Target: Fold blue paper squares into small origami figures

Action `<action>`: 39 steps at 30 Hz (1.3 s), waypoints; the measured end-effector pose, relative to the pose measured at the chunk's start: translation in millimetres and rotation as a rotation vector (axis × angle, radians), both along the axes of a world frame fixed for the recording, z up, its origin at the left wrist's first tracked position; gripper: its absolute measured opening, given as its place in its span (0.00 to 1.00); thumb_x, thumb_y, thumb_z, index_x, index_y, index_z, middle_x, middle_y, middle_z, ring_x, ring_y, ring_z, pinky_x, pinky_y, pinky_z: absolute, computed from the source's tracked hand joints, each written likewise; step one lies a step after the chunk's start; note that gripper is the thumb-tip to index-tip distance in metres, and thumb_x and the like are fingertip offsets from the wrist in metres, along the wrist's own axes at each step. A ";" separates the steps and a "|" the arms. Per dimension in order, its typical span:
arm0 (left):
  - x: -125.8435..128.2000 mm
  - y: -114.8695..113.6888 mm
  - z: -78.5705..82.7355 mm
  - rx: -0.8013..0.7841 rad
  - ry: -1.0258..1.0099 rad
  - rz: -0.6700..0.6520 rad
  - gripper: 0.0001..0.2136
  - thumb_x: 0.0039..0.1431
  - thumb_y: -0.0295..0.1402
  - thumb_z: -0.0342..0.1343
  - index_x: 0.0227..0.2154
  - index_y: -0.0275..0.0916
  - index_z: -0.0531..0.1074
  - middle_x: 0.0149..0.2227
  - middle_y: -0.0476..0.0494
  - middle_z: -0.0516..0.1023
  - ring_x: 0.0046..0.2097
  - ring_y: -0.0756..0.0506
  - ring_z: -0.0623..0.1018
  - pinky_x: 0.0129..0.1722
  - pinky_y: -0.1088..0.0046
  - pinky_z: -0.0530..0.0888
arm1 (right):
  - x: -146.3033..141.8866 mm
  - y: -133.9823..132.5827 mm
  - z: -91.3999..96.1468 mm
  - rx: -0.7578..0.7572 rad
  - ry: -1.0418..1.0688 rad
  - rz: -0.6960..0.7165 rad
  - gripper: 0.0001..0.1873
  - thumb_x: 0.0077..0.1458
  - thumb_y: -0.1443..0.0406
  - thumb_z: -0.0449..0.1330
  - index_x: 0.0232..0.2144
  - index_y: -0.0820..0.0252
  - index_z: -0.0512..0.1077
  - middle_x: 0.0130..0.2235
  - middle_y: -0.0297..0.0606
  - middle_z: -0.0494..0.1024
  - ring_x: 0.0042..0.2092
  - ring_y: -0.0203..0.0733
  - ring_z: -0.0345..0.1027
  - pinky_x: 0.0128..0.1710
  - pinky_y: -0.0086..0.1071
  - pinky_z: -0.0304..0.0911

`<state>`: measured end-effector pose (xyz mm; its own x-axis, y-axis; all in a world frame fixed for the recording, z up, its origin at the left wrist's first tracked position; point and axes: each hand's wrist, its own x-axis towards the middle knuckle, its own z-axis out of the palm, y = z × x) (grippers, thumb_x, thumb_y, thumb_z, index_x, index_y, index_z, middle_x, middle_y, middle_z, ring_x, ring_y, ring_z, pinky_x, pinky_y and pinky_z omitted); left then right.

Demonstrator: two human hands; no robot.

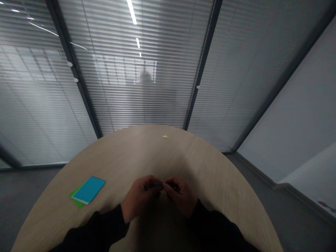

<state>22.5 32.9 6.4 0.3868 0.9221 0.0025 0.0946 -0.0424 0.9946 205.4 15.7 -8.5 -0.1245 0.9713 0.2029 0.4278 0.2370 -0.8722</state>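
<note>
Left hand (139, 197) and right hand (181, 196) pinch a thin dark-blue piece (158, 184) between clenched fingertips, above the pale wood-grain table (126, 154)

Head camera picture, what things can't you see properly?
Head view:
- Small dark thing between the left hand and right hand: fingers hide it.
- Green card: blue card covers most of it.
- Yellow scrap on the table: too small to tell.
- Shape behind the window blinds: blurred.
</note>
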 end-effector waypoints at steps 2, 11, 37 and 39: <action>-0.5 0.6 -1.4 0.013 -0.009 -0.013 0.10 0.53 0.36 0.61 0.34 0.35 0.76 0.28 0.44 0.79 0.29 0.46 0.77 0.30 0.71 0.71 | 0.3 -0.9 1.5 -0.001 -0.012 0.006 0.13 0.57 0.57 0.58 0.32 0.62 0.75 0.27 0.36 0.75 0.28 0.38 0.67 0.27 0.29 0.61; -0.5 -1.0 6.9 0.027 0.026 -0.041 0.15 0.52 0.34 0.62 0.43 0.37 0.72 0.37 0.42 0.81 0.38 0.43 0.79 0.37 0.68 0.73 | 1.1 -0.6 0.7 0.007 -0.006 -0.030 0.14 0.58 0.57 0.56 0.31 0.62 0.72 0.23 0.33 0.71 0.26 0.37 0.66 0.27 0.29 0.59; -1.7 0.8 5.8 0.116 0.166 0.060 0.12 0.58 0.41 0.56 0.30 0.36 0.74 0.27 0.44 0.78 0.30 0.45 0.75 0.31 0.71 0.69 | 0.3 -1.1 2.6 -0.061 0.026 0.001 0.16 0.60 0.54 0.55 0.32 0.62 0.73 0.26 0.36 0.76 0.27 0.37 0.68 0.28 0.29 0.61; -2.0 0.3 6.6 0.119 0.159 0.047 0.12 0.58 0.40 0.56 0.34 0.36 0.76 0.31 0.42 0.80 0.34 0.44 0.77 0.34 0.70 0.71 | 0.8 -1.9 3.2 -0.057 0.040 -0.009 0.17 0.60 0.54 0.56 0.31 0.61 0.72 0.26 0.36 0.75 0.27 0.37 0.68 0.27 0.29 0.60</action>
